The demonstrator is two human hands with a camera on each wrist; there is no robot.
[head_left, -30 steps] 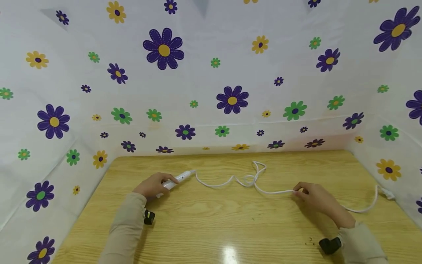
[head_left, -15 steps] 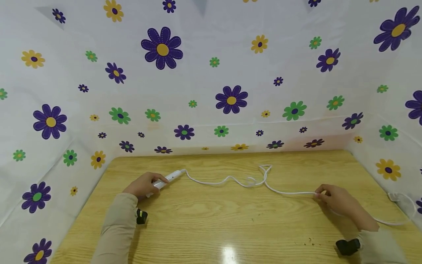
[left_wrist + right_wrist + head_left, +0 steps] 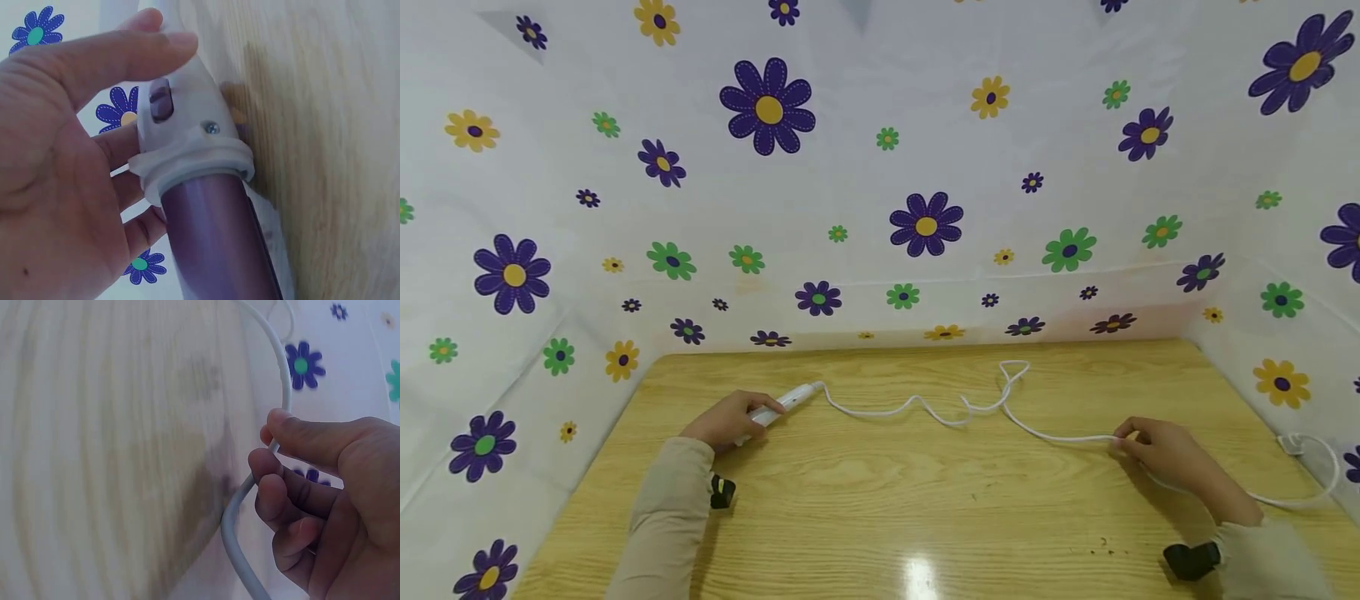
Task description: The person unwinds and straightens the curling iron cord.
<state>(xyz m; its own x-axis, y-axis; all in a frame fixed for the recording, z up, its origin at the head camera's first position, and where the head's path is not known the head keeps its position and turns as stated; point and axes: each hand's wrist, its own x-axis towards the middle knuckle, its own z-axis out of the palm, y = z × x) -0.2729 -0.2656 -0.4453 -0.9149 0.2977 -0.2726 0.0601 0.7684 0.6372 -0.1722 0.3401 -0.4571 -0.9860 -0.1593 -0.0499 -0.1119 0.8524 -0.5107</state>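
Note:
My left hand [image 3: 730, 421] grips the white handle of a curling iron [image 3: 796, 397] at the left of the table. Close up in the left wrist view are its purple barrel [image 3: 215, 231] and a dark switch [image 3: 161, 100] near the thumb. From the handle's far end a white cord [image 3: 872, 414] runs right, with bends and a loop around the middle. At the right, my right hand [image 3: 1168, 454] pinches this cord between thumb and fingers, the other fingers curled in the right wrist view. Past that hand the cord bends back to a white plug [image 3: 1291, 444].
The wooden table [image 3: 865, 500] ends at a flower-printed cloth [image 3: 850, 183] behind and at both sides. The plug lies by the right-hand edge, near the cloth. A few dark specks [image 3: 1101, 548] mark the wood near the right wrist.
My right hand has moved right with the cord, and the plug end has swung with it. The left hand and curling iron have shifted slightly left. The cord's middle loop has loosened and spread.

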